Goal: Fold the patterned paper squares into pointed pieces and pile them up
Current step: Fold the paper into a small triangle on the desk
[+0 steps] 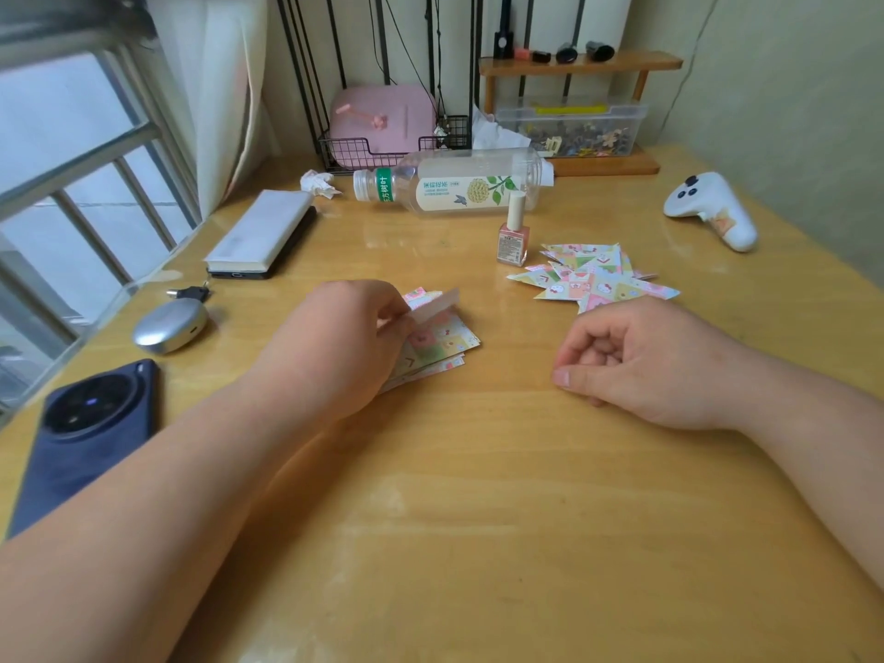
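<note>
The plastic bottle (459, 184) lying on its side toward the far edge of the desk (478, 495) has a label with Chinese characters and a drawn flower; I cannot read them surely. Between the forearms a wide stretch of wood runs to the near edge. The left hand (344, 337) pinches one sheet (433, 306), white underneath, above the stack of patterned squares (440, 346) of pastel pink, green and yellow at mid-desk. The right hand (636, 366) rests loosely curled, with nothing seen in it, just before the pile of pointed pieces (598, 279).
</note>
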### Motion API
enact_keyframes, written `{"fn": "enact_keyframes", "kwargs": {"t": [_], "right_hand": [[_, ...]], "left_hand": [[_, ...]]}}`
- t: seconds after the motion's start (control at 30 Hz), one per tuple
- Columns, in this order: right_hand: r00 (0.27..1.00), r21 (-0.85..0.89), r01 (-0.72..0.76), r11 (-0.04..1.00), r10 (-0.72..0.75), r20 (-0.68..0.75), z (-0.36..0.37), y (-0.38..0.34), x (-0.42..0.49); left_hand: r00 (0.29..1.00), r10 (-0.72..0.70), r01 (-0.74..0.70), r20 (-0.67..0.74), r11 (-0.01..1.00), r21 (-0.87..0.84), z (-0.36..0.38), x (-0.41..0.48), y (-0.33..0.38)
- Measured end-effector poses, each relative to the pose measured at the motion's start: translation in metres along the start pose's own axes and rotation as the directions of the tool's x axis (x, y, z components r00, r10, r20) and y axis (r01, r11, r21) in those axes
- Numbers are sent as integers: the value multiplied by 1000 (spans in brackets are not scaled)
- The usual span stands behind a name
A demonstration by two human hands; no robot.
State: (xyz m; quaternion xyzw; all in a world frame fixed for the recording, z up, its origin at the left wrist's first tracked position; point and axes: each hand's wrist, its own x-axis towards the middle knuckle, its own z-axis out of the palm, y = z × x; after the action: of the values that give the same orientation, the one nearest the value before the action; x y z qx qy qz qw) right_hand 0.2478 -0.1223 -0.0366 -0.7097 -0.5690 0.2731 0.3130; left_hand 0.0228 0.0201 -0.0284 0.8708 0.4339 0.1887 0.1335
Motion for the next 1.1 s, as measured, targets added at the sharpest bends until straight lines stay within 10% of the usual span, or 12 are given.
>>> {"fn": "enact_keyframes", "kwargs": {"t": [0.17,0.33,0.43,0.57,0.73,0.9,1.1], "right_hand": [[997,6,44,999,-44,-69,3,-3,-3],[967,349,237,906,-185,-177,6,-16,-5],[981,644,191,740,-131,-140,2,-14,-5],[991,718,123,686,-45,-126,-5,-12,-5],[972,434,102,895,2,-233,-1,-16,-7],[997,231,41,972,-24,-75,-13,-21,-14],[994,25,55,998,-53,-100,-13,-27,-22]], "left_hand": [[960,29,-141,-278,909,-393,-12,-13,12],[965,-84,257,248,113,-960,6,-27,34],[926,-68,372,371,-4,-928,14,-35,44],[908,-119,407,403,13,-913,17,-35,40],[914,-58,406,402,154,-901,17,-36,38],[958,46,222,282,499,-838,15,-34,32],[903,183,167,389,685,-709,8,-34,27]]}}
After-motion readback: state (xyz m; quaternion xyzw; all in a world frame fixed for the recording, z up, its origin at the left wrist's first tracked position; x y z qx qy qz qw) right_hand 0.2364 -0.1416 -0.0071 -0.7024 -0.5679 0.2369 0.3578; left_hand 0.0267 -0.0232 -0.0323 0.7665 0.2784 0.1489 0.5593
